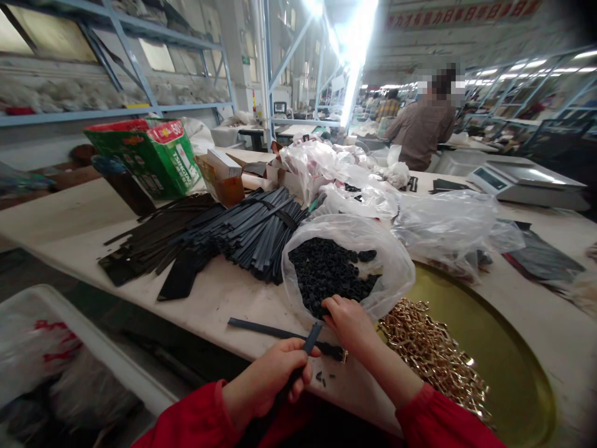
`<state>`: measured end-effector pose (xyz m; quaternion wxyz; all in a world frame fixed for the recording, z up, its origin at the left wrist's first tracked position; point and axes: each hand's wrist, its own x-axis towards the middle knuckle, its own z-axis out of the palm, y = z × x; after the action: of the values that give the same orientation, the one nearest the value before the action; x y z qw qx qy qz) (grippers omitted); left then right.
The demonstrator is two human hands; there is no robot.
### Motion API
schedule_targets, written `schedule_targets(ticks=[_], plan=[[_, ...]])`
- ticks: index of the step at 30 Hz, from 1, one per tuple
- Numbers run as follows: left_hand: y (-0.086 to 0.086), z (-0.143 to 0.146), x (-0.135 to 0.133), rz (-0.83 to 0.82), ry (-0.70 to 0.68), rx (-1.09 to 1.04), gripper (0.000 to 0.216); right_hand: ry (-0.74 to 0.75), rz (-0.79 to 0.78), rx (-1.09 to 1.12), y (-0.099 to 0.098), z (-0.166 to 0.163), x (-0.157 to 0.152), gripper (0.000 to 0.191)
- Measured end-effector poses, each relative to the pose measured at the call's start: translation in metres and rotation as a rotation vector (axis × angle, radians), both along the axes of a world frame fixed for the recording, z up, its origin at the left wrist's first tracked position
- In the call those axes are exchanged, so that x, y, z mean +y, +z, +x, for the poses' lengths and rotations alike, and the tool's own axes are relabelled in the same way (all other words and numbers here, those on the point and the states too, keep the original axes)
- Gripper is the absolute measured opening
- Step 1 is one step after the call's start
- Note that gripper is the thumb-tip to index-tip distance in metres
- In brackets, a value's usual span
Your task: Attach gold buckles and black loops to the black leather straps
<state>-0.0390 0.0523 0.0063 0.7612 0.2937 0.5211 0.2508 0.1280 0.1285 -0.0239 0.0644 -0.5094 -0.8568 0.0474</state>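
My left hand [275, 373] is closed around a dark strap [312, 338], whose end sticks up past the thumb while the rest runs down toward my lap. My right hand [349, 323] reaches to the near edge of a clear plastic bag [398, 264], fingers curled at the small black loops [321, 267] inside. What those fingertips pinch, if anything, is hidden. Another dark strap [265, 328] lies on the table behind my left hand, with a gold-coloured piece by its right end. Gold metal buckles [433, 354] lie heaped in a round yellowish tray [527, 373] to the right.
Bundled dark strips [261, 230] spread across the table left of the bag. Behind them stand a green carton [163, 162] and a small open box [221, 180]. More plastic bags [452, 224] and a scale [527, 180] are farther right. A person [422, 130] faces away beyond the table.
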Motion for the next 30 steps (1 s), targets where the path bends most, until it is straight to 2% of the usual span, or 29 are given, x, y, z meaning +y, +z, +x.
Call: schedule_targets(ticks=[7,11,15,17,21,23,26,30], plan=[[-0.003,0.002,-0.004,0.036,0.003,-0.03,0.03,0.007,0.02,0.097,0.0,-0.003,-0.005,0.014],[-0.004,0.002,-0.009,0.082,0.019,-0.017,0.032,-0.06,0.015,0.273,-0.003,0.004,-0.006,0.011],[-0.001,0.004,-0.012,0.184,0.022,0.057,0.046,-0.134,-0.026,0.474,-0.007,0.014,-0.011,0.003],[0.001,0.006,-0.012,0.241,0.015,0.095,0.041,-0.142,-0.112,0.597,-0.004,0.016,-0.019,0.007],[0.003,0.011,-0.015,0.366,0.044,0.159,0.031,-0.201,-0.536,1.148,0.005,0.017,-0.043,0.02],[0.001,0.013,-0.017,0.403,0.055,0.214,0.03,-0.244,-0.684,1.349,0.007,0.017,-0.054,0.024],[-0.005,0.014,-0.019,0.424,0.028,0.275,0.027,-0.291,-0.765,1.483,0.004,0.017,-0.065,0.028],[-0.011,0.017,-0.023,0.426,0.006,0.313,0.022,-0.376,-0.803,1.558,-0.002,0.015,-0.071,0.031]])
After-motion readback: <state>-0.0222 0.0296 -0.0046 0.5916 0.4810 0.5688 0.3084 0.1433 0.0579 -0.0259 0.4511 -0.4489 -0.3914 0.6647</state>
